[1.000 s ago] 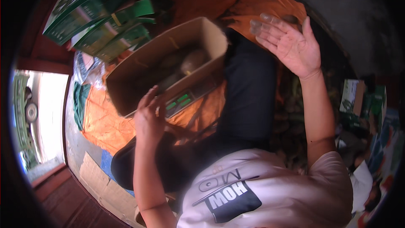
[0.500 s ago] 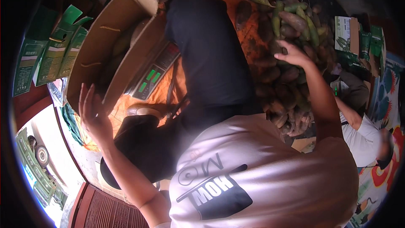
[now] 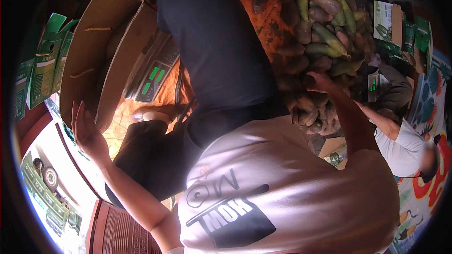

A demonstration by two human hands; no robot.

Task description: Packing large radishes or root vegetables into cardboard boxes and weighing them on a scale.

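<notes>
On the right, my right hand [image 3: 321, 83] reaches over a heap of long root vegetables [image 3: 325, 49], some green and some brown with soil, that look like radishes. Its fingers curl round the end of a dark brown one, mostly hidden by the hand. At the left, my left hand [image 3: 89, 134] is open, fingers stretched out beside the near end of a tall cardboard box [image 3: 120, 68] with yellow cord handles. Shadow hides most of the box's inside. The box stands on a scale [image 3: 153, 77] with lit green displays.
Green printed cartons [image 3: 47, 61] stand left of the box, more cartons [image 3: 388, 23] at the far right. Another person [image 3: 400, 141] sits to the right near a second scale [image 3: 374, 84]. My bent leg [image 3: 216, 42] lies between box and heap, over an orange sheet [image 3: 117, 138].
The view has shifted, so the box and heap sit higher and more to the left. My right hand has drawn nearer to me over the heap, and its fingers have curled. My left hand stays open.
</notes>
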